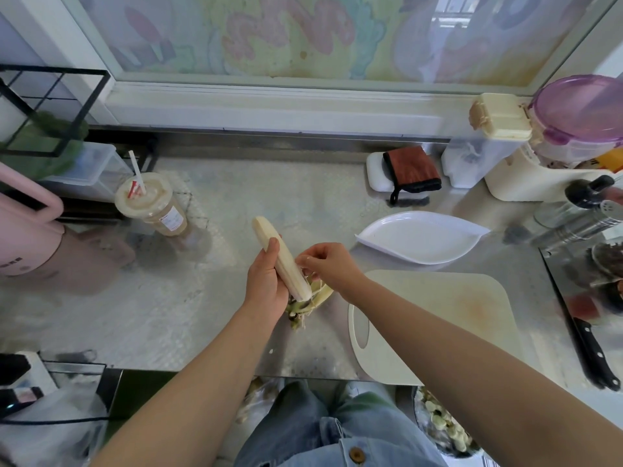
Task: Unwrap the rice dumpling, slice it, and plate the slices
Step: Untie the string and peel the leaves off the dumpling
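Observation:
A long pale rice dumpling [273,244] is bare along most of its length and points away from me, held above the steel counter. My left hand [266,281] grips its lower half. My right hand [328,264] pinches a strip of leaf and string at the dumpling's near end. Peeled green-yellow leaves [312,298] hang in a bunch below both hands. A white leaf-shaped plate [421,237] lies to the right. A cream cutting board [455,308] sits near the front right. A black-handled knife [586,345] lies at the far right.
A lidded drink cup with a straw [151,203] stands at the left. A pink appliance [30,230] is further left. A folded cloth on a white block [408,173], storage tubs [505,146] and shakers [586,210] line the back right. A bowl of scraps [441,423] sits below the counter edge.

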